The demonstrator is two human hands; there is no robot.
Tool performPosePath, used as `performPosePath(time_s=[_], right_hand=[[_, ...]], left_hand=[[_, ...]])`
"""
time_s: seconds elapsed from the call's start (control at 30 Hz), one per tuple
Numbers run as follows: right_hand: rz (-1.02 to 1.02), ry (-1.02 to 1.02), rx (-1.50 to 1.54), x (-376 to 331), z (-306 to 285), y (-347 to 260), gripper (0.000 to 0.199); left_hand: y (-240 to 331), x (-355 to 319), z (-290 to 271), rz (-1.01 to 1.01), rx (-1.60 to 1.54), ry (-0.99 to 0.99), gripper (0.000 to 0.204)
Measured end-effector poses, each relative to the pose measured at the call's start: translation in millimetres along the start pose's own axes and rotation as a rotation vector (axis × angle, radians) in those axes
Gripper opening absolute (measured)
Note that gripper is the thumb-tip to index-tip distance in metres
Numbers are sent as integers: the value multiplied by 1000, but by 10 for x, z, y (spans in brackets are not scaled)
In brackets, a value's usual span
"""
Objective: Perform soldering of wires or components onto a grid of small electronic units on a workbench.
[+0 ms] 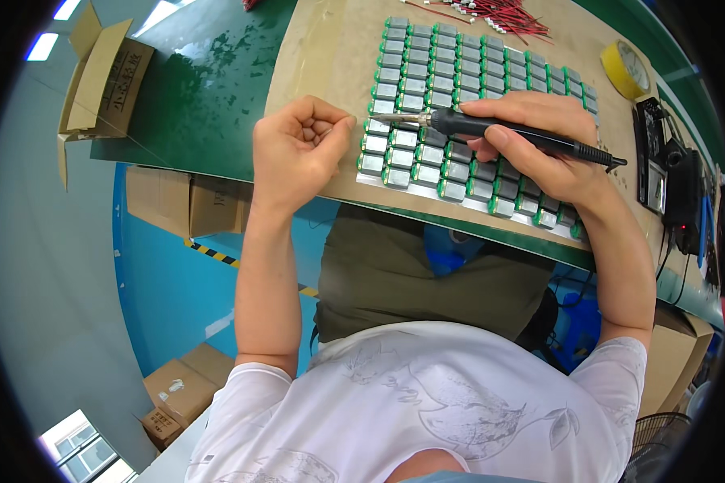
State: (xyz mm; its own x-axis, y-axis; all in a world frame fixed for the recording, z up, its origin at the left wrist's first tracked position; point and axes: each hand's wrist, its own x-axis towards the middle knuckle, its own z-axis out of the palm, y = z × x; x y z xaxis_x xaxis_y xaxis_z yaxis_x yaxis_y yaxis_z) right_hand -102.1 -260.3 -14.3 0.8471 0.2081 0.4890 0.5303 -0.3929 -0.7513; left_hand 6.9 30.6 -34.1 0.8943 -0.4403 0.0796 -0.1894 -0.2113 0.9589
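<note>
My right hand (552,133) is closed round the black handle of a soldering iron (467,122). Its metal tip points left and lies over the left edge of a block of small grey modules with green boards (441,68), set in close rows on a white backing. Just left of the tip, my left hand (298,153) is pinched, thumb against forefinger. Whatever those fingers may hold is too fine to make out. My right hand and the iron hide some modules in the middle rows.
Red wires with white connectors (503,14) lie at the far edge of the brown board. Yellow tape (625,69) sits at the right, near black equipment with cables (683,193). An open carton (109,80) stands far left on the green tabletop (209,88).
</note>
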Motion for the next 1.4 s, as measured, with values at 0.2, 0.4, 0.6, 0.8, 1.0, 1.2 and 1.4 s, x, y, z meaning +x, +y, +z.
performPosePath(time_s=[0.2, 0.4, 0.6, 0.8, 1.0, 1.2, 1.4], right_hand=[[9, 10, -4, -18, 9, 28, 26], [5, 26, 9, -14, 25, 29, 26], [25, 19, 5, -17, 20, 23, 26], [-11, 33, 12, -17, 4, 24, 26], [-21, 13, 23, -29, -5, 34, 26], [-23, 8, 37, -31, 6, 45, 26], [-23, -2, 14, -32, 9, 45, 26]], left_hand=[[6, 9, 8, -1, 2, -2, 6], [0, 12, 11, 6, 21, -2, 6], [5, 12, 20, 21, 32, 1, 6], [-51, 21, 5, 77, -12, 15, 4], [-87, 7, -35, 110, 1, -19, 2], [-88, 12, -48, 167, 54, -77, 3], [-101, 13, -51, 169, 66, -85, 2]])
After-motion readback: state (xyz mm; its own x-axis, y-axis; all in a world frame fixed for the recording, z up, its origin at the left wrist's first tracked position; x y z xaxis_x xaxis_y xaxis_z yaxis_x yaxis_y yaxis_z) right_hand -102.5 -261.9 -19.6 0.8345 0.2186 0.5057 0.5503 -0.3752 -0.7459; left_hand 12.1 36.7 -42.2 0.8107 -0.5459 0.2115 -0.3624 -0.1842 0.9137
